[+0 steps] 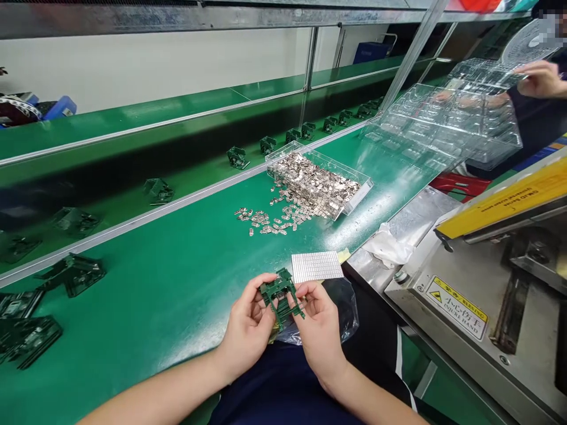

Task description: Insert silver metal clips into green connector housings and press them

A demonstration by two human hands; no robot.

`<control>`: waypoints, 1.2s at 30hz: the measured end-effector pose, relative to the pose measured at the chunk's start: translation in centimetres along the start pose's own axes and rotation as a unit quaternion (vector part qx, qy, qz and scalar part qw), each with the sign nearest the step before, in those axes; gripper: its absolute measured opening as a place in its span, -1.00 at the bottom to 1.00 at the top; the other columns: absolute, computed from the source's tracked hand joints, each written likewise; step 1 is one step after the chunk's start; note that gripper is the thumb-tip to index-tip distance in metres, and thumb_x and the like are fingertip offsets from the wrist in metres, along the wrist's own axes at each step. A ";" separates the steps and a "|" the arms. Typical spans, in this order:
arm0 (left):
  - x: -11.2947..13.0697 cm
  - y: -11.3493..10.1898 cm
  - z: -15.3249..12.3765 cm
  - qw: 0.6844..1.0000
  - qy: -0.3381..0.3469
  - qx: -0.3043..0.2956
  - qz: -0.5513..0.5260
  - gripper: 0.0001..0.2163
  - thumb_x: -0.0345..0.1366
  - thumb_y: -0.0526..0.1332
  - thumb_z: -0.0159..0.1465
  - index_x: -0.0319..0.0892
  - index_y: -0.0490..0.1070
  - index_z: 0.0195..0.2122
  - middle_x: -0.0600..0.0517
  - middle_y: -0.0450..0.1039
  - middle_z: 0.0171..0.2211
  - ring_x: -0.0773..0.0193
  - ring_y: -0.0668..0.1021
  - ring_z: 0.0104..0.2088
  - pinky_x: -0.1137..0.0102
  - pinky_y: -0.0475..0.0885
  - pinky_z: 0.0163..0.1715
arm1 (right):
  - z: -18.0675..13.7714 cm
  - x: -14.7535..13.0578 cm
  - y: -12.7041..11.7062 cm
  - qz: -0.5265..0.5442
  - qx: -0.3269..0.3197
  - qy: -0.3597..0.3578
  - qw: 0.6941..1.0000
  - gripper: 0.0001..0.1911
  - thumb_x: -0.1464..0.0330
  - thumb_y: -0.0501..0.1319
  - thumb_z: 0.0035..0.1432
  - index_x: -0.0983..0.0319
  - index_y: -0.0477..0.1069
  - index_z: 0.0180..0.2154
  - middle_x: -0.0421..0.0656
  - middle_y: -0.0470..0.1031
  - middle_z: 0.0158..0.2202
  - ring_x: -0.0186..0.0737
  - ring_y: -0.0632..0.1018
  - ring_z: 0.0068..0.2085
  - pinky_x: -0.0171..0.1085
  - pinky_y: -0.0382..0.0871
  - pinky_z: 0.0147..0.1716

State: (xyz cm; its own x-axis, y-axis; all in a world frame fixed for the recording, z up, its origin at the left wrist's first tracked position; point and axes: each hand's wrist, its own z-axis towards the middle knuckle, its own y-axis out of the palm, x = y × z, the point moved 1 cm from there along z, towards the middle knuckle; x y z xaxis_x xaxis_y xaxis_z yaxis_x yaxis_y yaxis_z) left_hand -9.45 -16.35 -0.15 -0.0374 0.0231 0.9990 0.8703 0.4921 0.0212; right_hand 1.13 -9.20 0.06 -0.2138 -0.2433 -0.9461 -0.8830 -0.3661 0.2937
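Both my hands grip a dark green plastic frame [282,290] with thin prongs, close in front of my body. My left hand [248,319] is closed around its left side, thumb along the lower edge. On the other side, my right hand [319,321] pinches the frame with thumb and fingers. Just behind the right hand lies a flat sheet of small silvery strips [317,266]. Farther back, a clear plastic box [364,192] lies tipped with small metal pieces [310,177] heaped in it; several loose pieces [266,221] spill onto the green table [186,248].
Similar green parts [158,190] stand along the belt [119,195] behind a metal rail. To the right is a machine [447,319] with a hand-injury warning label. Clear trays [443,118] sit at back right, near another person's hand [540,78]. A clear bag [348,307] lies by my lap.
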 end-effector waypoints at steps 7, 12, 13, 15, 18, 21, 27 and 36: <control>-0.2 0.1 -0.1 1.000 0.001 -0.001 -0.001 -0.72 -0.30 0.22 0.23 -0.08 0.31 -0.02 0.03 0.53 -0.27 0.31 0.60 -0.31 0.49 0.51 -0.35 | -0.2 0.4 -0.1 0.008 -0.001 0.004 1.000 -0.72 0.23 0.37 0.01 0.18 0.28 -0.44 -0.24 0.36 -0.46 -0.30 0.38 -0.43 -0.37 0.33 -0.45; -0.2 0.0 -0.3 1.000 0.000 -0.006 0.016 -0.72 -0.30 0.23 0.22 -0.08 0.32 -0.03 0.05 0.52 -0.32 0.35 0.56 -0.40 0.52 0.47 -0.45 | -0.5 0.4 0.1 0.025 0.005 0.004 1.000 -0.70 0.24 0.37 0.01 0.18 0.25 -0.45 -0.24 0.36 -0.46 -0.31 0.38 -0.43 -0.37 0.32 -0.45; 0.0 0.0 -0.3 1.000 0.002 -0.010 0.021 -0.72 -0.30 0.23 0.22 -0.08 0.33 -0.03 0.06 0.52 -0.33 0.35 0.56 -0.40 0.52 0.47 -0.45 | -0.5 0.3 -0.1 0.024 0.006 0.002 1.000 -0.70 0.25 0.37 0.01 0.18 0.25 -0.45 -0.24 0.36 -0.46 -0.31 0.38 -0.43 -0.37 0.32 -0.45; 0.6 0.1 0.1 0.999 0.007 -0.022 0.030 -0.72 -0.30 0.24 0.20 -0.09 0.34 -0.05 0.05 0.51 -0.31 0.33 0.57 -0.36 0.50 0.49 -0.39 | -0.6 0.1 -0.7 0.011 0.006 -0.008 1.000 -0.73 0.25 0.36 0.02 0.18 0.29 -0.43 -0.23 0.38 -0.44 -0.30 0.41 -0.41 -0.35 0.34 -0.41; 1.5 1.0 2.4 0.998 0.026 -0.024 0.051 -0.71 -0.30 0.25 0.18 -0.11 0.34 -0.07 0.03 0.50 -0.26 0.29 0.58 -0.28 0.45 0.51 -0.29 | -0.4 0.4 -3.1 -0.016 0.048 -0.035 0.998 -0.78 0.22 0.32 0.08 0.19 0.37 -0.35 -0.18 0.44 -0.32 -0.26 0.46 -0.29 -0.31 0.37 -0.27; 1.4 3.1 6.7 0.996 0.064 -0.013 0.059 -0.71 -0.36 0.21 0.16 -0.13 0.30 -0.06 0.03 0.47 -0.28 0.30 0.56 -0.27 0.46 0.49 -0.29 | 0.4 1.6 -6.0 -0.017 0.122 0.005 0.992 -0.72 0.15 0.33 0.05 0.21 0.42 -0.35 -0.16 0.46 -0.28 -0.25 0.45 -0.26 -0.31 0.37 -0.27; -1.4 8.2 12.5 0.992 0.102 -0.022 0.077 -0.67 -0.51 0.15 0.12 -0.16 0.32 -0.07 0.06 0.43 -0.33 0.38 0.50 -0.41 0.53 0.38 -0.45 | 2.4 3.7 -7.8 0.022 0.056 0.110 0.992 -0.59 0.07 0.41 -0.10 0.29 0.50 -0.40 -0.10 0.51 -0.40 -0.24 0.48 -0.38 -0.32 0.37 -0.44; -2.4 8.4 8.6 0.989 0.106 -0.019 0.101 -0.66 -0.48 0.15 0.15 -0.12 0.32 -0.03 0.07 0.46 -0.32 0.35 0.53 -0.34 0.49 0.42 -0.32 | 2.9 3.7 -8.2 0.078 -0.128 0.203 0.968 -0.56 0.06 0.44 -0.11 0.35 0.53 -0.47 -0.06 0.53 -0.48 -0.33 0.50 -0.49 -0.34 0.39 -0.49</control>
State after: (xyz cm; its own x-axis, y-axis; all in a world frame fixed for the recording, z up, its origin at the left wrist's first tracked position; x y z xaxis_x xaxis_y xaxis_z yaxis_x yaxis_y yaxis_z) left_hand -6.30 -4.82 -2.71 0.2387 -0.0669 0.9688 0.8677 0.4626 -0.1819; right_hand 6.37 -4.47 -6.24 -0.1091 -0.6270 -0.7713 -0.7090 -0.4948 0.5025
